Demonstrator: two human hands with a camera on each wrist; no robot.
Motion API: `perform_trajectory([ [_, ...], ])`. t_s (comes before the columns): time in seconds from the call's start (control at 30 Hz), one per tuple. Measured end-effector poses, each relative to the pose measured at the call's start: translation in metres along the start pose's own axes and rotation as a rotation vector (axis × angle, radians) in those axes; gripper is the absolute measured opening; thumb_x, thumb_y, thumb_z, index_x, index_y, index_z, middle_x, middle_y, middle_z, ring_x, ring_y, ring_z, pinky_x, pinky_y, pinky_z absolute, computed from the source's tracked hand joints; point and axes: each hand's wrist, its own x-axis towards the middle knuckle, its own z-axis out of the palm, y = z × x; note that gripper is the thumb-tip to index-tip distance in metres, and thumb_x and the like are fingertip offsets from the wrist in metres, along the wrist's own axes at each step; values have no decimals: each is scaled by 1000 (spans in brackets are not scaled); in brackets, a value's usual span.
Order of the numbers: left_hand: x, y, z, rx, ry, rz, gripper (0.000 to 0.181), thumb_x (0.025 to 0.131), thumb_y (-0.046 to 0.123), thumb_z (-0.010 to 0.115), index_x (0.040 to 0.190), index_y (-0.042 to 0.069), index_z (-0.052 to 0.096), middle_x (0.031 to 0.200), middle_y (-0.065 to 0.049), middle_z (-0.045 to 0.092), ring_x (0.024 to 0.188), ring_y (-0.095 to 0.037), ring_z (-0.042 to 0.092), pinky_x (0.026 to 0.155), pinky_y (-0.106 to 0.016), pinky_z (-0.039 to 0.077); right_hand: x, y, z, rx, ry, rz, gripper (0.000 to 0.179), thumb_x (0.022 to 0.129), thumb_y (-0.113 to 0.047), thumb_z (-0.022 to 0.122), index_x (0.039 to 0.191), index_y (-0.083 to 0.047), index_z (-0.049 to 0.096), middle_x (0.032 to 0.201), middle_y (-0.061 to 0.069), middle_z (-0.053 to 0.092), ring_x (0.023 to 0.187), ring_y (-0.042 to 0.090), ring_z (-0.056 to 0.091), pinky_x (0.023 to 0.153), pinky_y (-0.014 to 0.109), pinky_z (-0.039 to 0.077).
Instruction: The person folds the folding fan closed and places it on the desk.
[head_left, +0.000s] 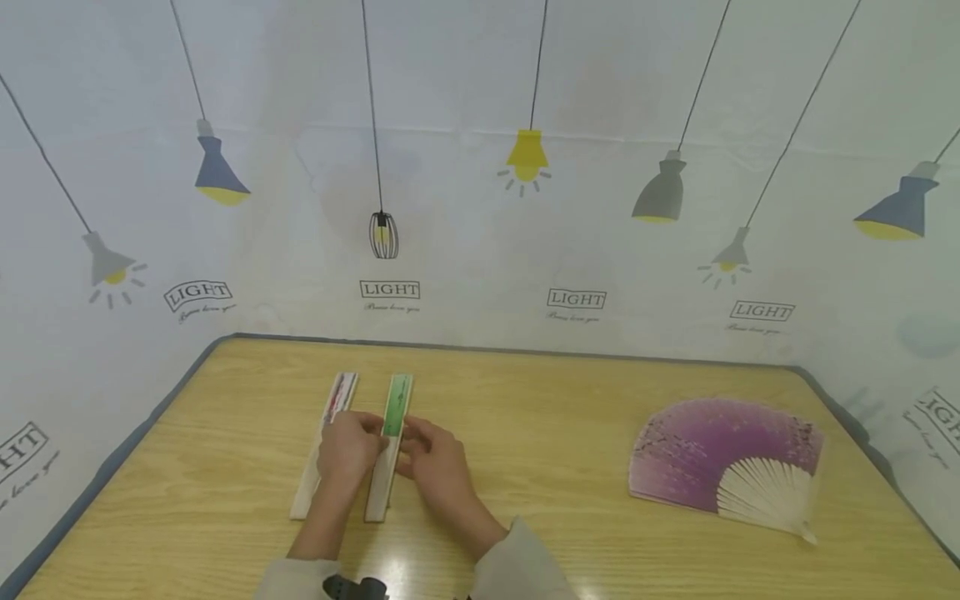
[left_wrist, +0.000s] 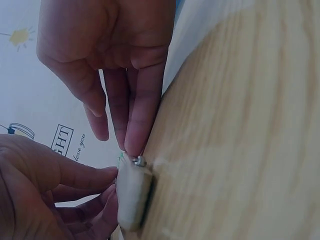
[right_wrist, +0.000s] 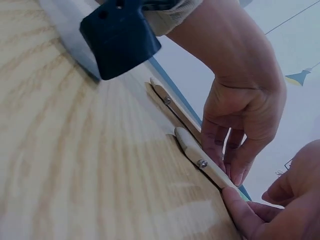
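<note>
A folded hand fan with a green panel (head_left: 397, 404) lies lengthwise on the table between both hands; its pale ribs and metal pivot pin show in the right wrist view. My left hand (head_left: 349, 446) grips its left edge with bent fingers. From the other side, my right hand (head_left: 437, 463) pinches the right edge, thumb and fingertips at the ribs (right_wrist: 212, 172). Just left of it lies a second folded fan (head_left: 306, 487), white with a red and purple pattern, partly hidden by the left hand.
An open purple fan (head_left: 693, 442) with pale ribs lies spread at the table's right side. The wood-grain table (head_left: 540, 500) ends at a wall sheet (head_left: 465, 242) printed with hanging lamps. A dark device (right_wrist: 120, 40) sits on the left wrist.
</note>
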Motion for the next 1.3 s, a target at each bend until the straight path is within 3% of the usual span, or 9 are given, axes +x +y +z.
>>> perform_trajectory([
  [0.3, 0, 3, -1, 40, -16, -14, 30, 79, 3, 71, 108, -1, 69, 99, -16, 68, 76, -27, 63, 55, -39, 51, -7, -3, 3, 49, 21, -7, 42, 98, 3, 45, 139, 1, 44, 122, 21, 59, 105, 29, 62, 74, 27, 59],
  [0.67, 0, 4, -1, 38, -20, -15, 30, 80, 2, 71, 110, -2, 68, 103, -18, 68, 77, -27, 63, 55, -38, 51, -3, 2, 0, 53, 3, -13, 38, 98, 1, 47, 136, 1, 48, 124, 19, 57, 106, 28, 61, 75, 26, 58],
  [0.87, -5, 12, -7, 10, -2, 25, 35, 83, 7, 69, 116, -2, 64, 99, -16, 68, 79, -28, 64, 59, -40, 53, -2, 2, -3, 43, 37, -45, 36, 96, 1, 51, 132, 1, 52, 119, 18, 59, 97, 26, 64, 73, 27, 59],
  [0.97, -12, 22, -6, -50, 13, 76, 35, 86, 11, 69, 118, -2, 63, 98, -14, 67, 74, -23, 62, 54, -34, 51, -5, 0, -16, 40, 71, -66, 35, 94, 2, 53, 129, 2, 54, 116, 19, 60, 93, 27, 64, 73, 30, 59],
  [1.1, -23, 42, 1, -171, 16, 159, 31, 87, 9, 69, 116, -1, 64, 97, -13, 66, 64, -17, 57, 48, -26, 47, -15, -2, -48, 7, 96, -78, 32, 96, 0, 51, 128, 0, 55, 113, 19, 60, 93, 30, 64, 75, 33, 59],
  [1.3, -38, 76, 21, -281, 0, 275, 29, 86, 4, 69, 114, -1, 64, 92, -10, 66, 74, -20, 62, 56, -29, 54, -33, -4, -101, -135, 192, -134, 26, 98, -2, 51, 123, -3, 59, 106, 19, 63, 86, 29, 66, 72, 31, 60],
])
